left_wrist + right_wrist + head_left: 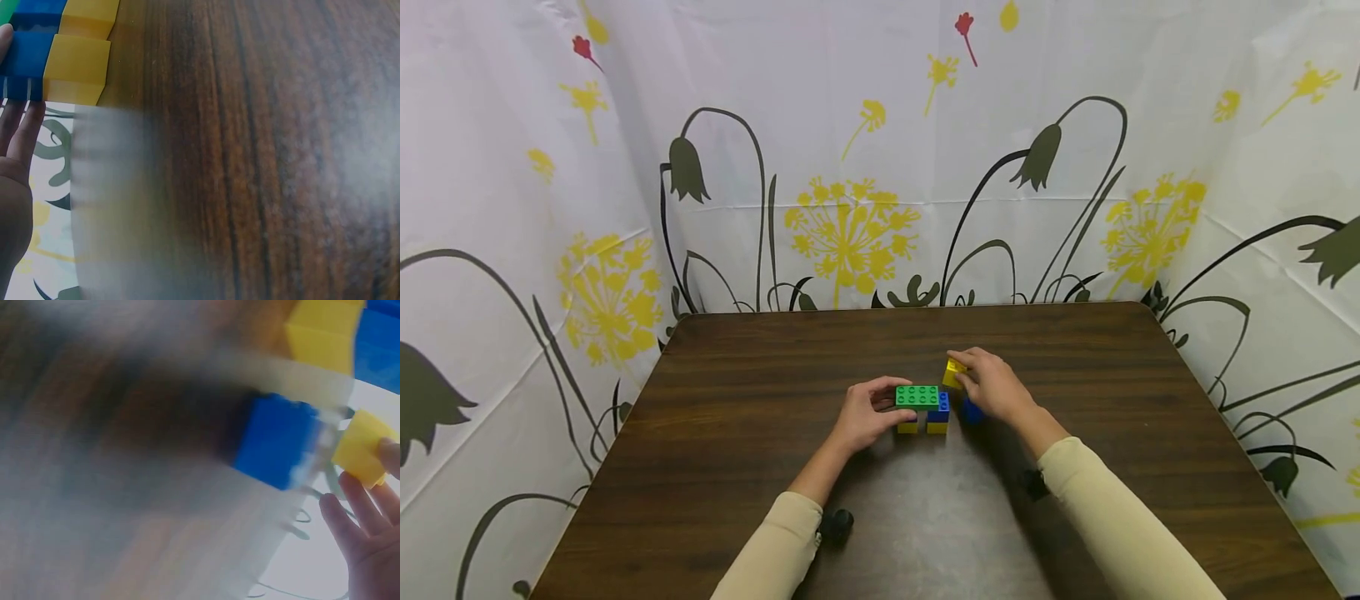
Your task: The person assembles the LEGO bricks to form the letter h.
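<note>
A small structure of toy building bricks stands on the table: a green brick (917, 397) lies across the top, with blue bricks (28, 56) below it and yellow bricks (78, 69) at the bottom. My left hand (864, 414) grips this structure from its left side, thumb and fingers on opposite sides. To the right, my right hand (995, 386) pinches a loose yellow brick (362, 448) between thumb and fingers, apart from the structure. Under that hand a separate blue brick (276, 442) sits on the table, partly hidden in the head view.
The dark wood-grain table (760, 358) carries the bricks. A white curtain (850, 100) with flower prints hangs behind it and on both sides. Dark wrist devices (837, 527) show beneath both forearms.
</note>
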Tool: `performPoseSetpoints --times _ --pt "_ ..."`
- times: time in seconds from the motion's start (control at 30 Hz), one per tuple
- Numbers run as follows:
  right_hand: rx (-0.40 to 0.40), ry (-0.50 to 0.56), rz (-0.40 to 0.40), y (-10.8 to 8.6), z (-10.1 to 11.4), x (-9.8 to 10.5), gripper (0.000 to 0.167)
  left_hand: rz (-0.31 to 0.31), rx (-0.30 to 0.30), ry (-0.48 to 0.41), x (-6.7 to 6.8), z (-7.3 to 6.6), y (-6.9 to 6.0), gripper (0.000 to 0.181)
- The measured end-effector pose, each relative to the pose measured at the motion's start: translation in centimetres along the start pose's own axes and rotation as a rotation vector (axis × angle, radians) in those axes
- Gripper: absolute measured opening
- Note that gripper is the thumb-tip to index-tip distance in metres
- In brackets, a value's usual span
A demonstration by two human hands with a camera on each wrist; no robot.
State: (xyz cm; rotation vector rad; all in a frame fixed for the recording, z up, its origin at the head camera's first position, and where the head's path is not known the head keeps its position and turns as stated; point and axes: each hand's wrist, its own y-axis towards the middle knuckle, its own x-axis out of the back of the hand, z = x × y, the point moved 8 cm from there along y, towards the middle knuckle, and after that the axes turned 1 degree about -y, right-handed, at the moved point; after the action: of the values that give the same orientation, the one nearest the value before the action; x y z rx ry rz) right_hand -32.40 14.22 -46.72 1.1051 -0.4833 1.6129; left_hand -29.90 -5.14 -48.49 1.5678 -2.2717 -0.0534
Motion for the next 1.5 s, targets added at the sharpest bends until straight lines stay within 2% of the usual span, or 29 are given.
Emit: performPoseSetpoints --times 0.1,0.3,0.43,0.63,0.87,1.13,1.27,1.5 --pt "0.023 0.037 -0.043 0.4 0.9 1.2 0.045 -0.001 0.003 -0.015 -0.1 1.4 0.3 0.041" --pt "0.107 0.108 -0.073 1.0 4.1 3.0 0.045 -0.001 -0.02 -0.053 0.2 1.8 0.4 0.039" --pt "0.168 0.131 -0.05 1.0 6.1 3.2 0.042 0.007 -0.02 -0.045 0.2 1.7 0.4 0.042" --pt "0.235 0.128 0.017 0.8 8.1 2.4 0.04 0.006 0.017 -0.05 0.1 1.9 0.6 0.048" --pt "0.315 0.087 0.054 0.5 9.6 1.5 0.041 0.03 0.033 -0.054 0.2 -1.2 0.0 0.049" --pt "0.354 0.058 0.081 0.0 10.0 0.8 0.041 0.036 0.032 -0.084 0.1 -1.2 -0.1 0.045" --pt "0.345 0.053 0.081 -0.3 10.0 0.8 0.041 0.045 0.037 -0.094 0.0 -0.9 -0.2 0.044" --pt "0.362 0.018 0.075 -0.6 10.3 0.9 0.04 0.027 0.03 -0.106 -0.1 2.0 0.3 0.045"
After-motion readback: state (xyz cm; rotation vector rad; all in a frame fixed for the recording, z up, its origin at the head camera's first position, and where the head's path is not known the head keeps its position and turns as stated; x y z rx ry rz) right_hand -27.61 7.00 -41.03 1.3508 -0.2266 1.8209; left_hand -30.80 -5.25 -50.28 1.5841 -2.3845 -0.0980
